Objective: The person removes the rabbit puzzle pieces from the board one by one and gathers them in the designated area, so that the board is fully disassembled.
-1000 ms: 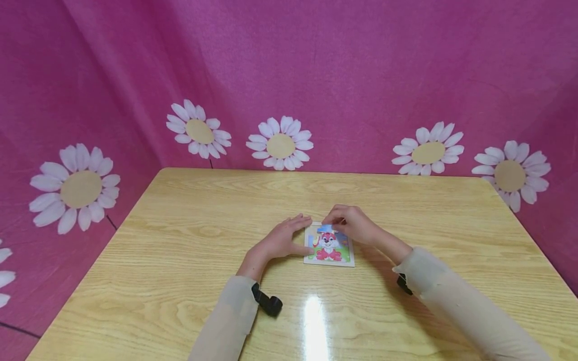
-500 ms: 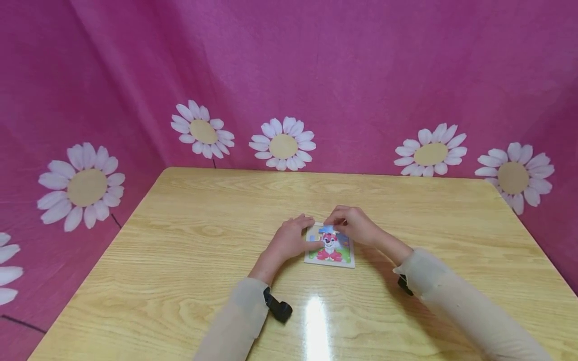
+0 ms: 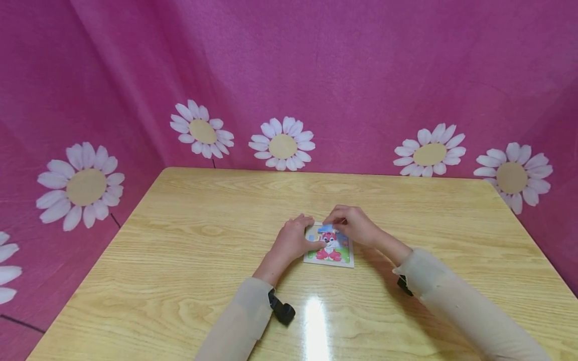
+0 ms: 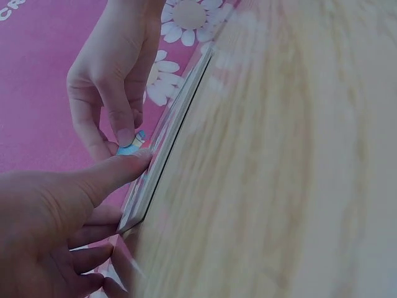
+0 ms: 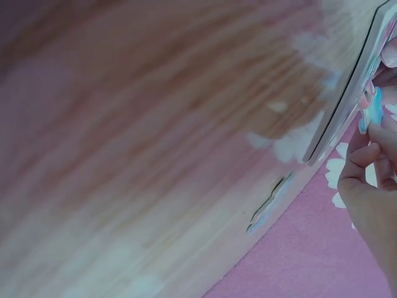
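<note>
A small square jigsaw puzzle in a pale frame lies on the table, with a red and white cartoon animal on it. My left hand is at its left side, the thumb laid over the picture and the fingertips at the far left corner. My right hand comes in from the far right and pinches a blue puzzle piece between thumb and fingers. That piece is tilted over the top part of the picture in the left wrist view. Part of the puzzle's upper right is hidden by the right hand.
Another flat bluish puzzle piece lies on the table near the frame in the right wrist view. The wooden table meets a pink curtain with large daisies at its back and sides.
My left hand has shifted slightly right, and its thumb has slid from the puzzle's left edge farther onto the picture. The right hand stays in nearly the same place with the piece.
</note>
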`<state>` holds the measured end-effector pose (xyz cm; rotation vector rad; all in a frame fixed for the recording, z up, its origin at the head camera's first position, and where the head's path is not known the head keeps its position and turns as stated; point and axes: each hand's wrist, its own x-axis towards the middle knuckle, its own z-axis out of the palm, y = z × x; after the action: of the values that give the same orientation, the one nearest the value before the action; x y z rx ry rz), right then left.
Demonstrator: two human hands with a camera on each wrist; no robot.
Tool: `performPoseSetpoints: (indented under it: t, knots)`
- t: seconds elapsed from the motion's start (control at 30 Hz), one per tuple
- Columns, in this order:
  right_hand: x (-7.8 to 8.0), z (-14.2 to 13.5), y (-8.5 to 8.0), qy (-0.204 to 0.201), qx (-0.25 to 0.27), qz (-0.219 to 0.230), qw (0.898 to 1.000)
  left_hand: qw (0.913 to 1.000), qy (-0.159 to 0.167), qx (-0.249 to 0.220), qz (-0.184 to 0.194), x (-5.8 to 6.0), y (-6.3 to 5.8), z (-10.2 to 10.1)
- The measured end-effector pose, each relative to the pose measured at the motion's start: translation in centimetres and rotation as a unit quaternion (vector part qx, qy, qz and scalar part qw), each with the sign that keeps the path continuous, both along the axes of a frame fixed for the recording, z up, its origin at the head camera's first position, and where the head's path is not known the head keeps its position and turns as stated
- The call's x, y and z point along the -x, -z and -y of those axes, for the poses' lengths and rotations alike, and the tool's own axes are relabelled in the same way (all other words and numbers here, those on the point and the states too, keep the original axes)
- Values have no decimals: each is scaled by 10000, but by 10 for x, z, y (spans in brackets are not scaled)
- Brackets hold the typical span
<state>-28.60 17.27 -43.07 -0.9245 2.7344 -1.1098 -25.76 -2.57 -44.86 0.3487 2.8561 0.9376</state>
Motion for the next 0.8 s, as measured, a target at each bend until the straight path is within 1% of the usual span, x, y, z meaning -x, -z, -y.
performPoseSetpoints:
  t: [0.27,0.57,0.8]
  knots:
    - [1,-11,3,270,81,59,9996,9997,-88,-196,130,-2,-2,-1]
    - [-1,-28,3,451,74,10,9990,9996,-147,-206,152,-2,-2,-2]
    - [-5,-44,4,583,144,-68,9982,9995,-217,-127,167,-2,-2,-3]
